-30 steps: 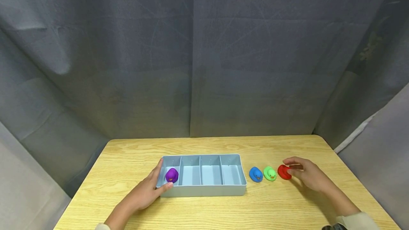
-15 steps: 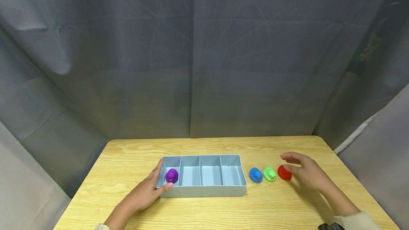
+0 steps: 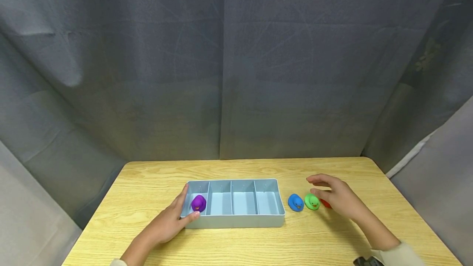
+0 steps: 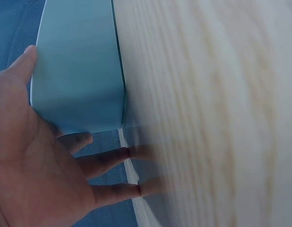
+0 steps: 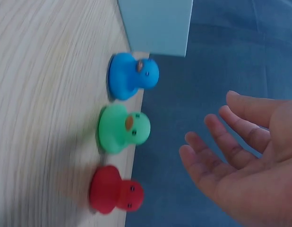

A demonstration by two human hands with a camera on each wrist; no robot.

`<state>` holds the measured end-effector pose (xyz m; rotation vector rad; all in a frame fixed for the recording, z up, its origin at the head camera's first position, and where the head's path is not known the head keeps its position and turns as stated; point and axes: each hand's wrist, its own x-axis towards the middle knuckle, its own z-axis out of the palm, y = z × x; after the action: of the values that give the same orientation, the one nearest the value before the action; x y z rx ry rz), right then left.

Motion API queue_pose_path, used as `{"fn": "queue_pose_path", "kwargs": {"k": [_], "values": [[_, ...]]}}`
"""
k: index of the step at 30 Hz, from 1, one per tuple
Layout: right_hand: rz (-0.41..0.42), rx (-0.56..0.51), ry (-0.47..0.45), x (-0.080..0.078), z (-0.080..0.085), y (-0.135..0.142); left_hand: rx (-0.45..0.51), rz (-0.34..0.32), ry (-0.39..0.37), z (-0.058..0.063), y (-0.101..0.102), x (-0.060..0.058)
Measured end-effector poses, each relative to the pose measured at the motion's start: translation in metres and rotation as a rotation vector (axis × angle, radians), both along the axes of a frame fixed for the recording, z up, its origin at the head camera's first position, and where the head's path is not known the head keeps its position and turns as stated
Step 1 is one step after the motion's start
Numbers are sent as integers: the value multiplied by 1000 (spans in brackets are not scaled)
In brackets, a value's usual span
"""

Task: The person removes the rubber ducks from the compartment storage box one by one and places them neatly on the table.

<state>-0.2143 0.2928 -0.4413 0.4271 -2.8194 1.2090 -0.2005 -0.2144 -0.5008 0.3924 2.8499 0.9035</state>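
Observation:
At the left end of a grey-blue divided box (image 3: 244, 220), my left hand (image 3: 167, 221) rests with its thumb at the front rim and its fingers along the end wall. In the left wrist view, the fingers (image 4: 108, 161) are straight and spread. A purple rubber duck (image 3: 198, 203) sits in the leftmost compartment. My right hand (image 3: 338, 197) hovers over the table with loosely bent fingers and holds nothing. Close to it are a green duck (image 5: 118, 128) and a red duck (image 5: 108, 190), the red one mostly hidden in the head view. A blue duck (image 5: 124, 77) sits nearest the box.
The box's other three compartments show bare floors, such as the rightmost compartment (image 3: 268, 203). Everything stands on a light wooden table (image 3: 229, 247). Grey curtains (image 3: 295, 93) hang behind the table and at both sides.
My right hand has come away from the red duck, which stays in its spot, and has moved left toward the green duck. The left hand and the box have not moved.

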Motion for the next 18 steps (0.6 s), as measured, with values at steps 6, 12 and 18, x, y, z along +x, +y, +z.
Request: {"fn": "queue_pose_path", "kwargs": {"k": [6,12,18], "values": [[25,-44,-23,-2,-4,-14,2,-1,0,0,0,0],[64,-78,-21,-4,-7,-30,4,0,-3,0,0,0],[107,-120,-22,-5,-7,-48,4,1,0,1,0,1]]}}
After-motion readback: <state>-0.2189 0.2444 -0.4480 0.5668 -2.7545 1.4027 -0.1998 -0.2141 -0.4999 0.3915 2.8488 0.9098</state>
